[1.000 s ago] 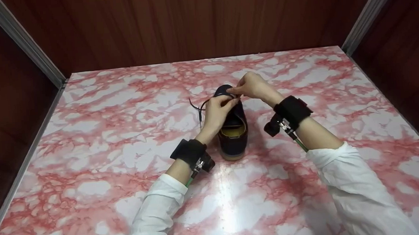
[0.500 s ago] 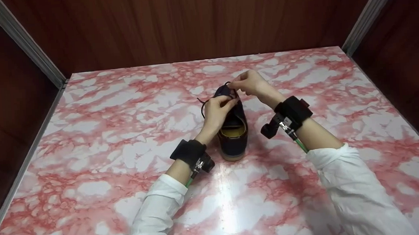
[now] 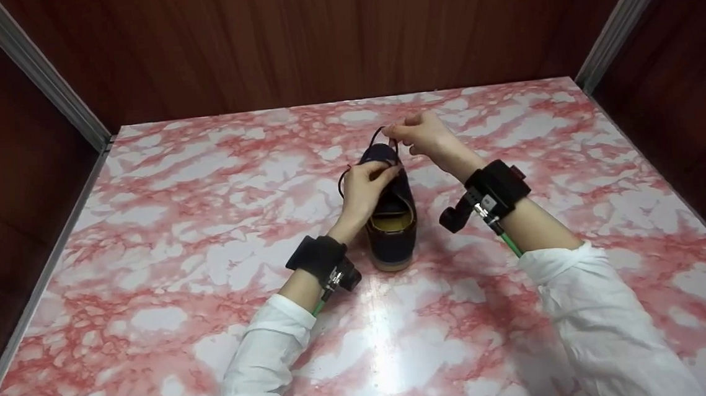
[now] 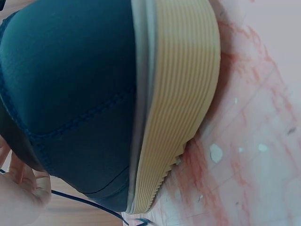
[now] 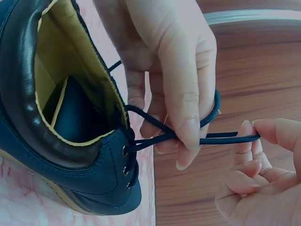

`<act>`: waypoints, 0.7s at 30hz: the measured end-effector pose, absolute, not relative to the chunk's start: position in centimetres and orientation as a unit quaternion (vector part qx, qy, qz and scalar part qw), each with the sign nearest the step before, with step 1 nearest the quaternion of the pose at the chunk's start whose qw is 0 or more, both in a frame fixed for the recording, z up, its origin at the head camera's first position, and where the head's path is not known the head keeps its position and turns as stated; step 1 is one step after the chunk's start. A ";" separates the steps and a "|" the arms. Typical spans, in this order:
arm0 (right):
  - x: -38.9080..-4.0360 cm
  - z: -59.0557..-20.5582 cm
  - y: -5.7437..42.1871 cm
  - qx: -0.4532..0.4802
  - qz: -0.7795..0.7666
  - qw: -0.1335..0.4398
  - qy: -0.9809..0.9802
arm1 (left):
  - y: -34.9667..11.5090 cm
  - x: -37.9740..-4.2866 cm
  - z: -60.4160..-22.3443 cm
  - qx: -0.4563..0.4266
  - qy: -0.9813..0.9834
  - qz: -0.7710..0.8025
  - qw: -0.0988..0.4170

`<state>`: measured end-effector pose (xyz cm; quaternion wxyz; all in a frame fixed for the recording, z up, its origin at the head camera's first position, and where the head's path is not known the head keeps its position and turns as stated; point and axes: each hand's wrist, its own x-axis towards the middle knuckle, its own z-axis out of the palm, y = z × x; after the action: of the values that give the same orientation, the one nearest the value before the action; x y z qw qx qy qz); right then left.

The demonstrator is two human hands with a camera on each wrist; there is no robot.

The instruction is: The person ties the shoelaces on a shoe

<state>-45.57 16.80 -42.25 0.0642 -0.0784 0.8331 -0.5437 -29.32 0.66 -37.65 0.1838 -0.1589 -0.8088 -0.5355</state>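
A dark navy shoe [image 3: 392, 245] stands on the table with its heel towards me, a yellow lining in its opening and a ribbed tan sole [image 4: 181, 70]. At the eyelets my left hand [image 3: 363, 188] pinches the dark shoelace [image 5: 162, 137] between thumb and fingers where its strands cross. Beyond the shoe's toe, my right hand [image 3: 426, 137] pinches the end of a lace loop [image 5: 230, 140] between thumb and index finger. That loop runs taut from the left fingertips to the right ones. A loose lace end [image 4: 89, 202] hangs on the shoe's left side.
The table [image 3: 175, 235] has a red and white marbled top. Dark reddish wood panels [image 3: 329, 38] rise behind it and on both sides, with grey metal strips at the corners. Each wrist wears a black strap [image 3: 496, 188] with a small camera and green cable.
My right hand has moved up and away from the shoe, drawing out a longer lace loop. The loose end at left has been pulled in closer. My left hand stays in place.
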 end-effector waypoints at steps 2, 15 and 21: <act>-47.3 -43.9 17.2 -0.080 -0.554 0.041 0.827 | 0.7 -29.3 -37.7 -0.161 -0.806 -0.538 0.185; -30.1 -27.5 12.4 -0.111 -0.648 0.045 0.752 | 1.0 -30.7 -39.3 -0.149 -0.812 -0.539 0.168; -29.4 -26.7 12.3 -0.142 -0.662 0.025 0.735 | 1.7 -33.7 -43.1 -0.127 -0.825 -0.504 0.220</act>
<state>-29.45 12.29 -26.74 0.0250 -0.1424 0.7354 -0.6620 -33.67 1.73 -43.11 0.2195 -0.1267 -0.8254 -0.5044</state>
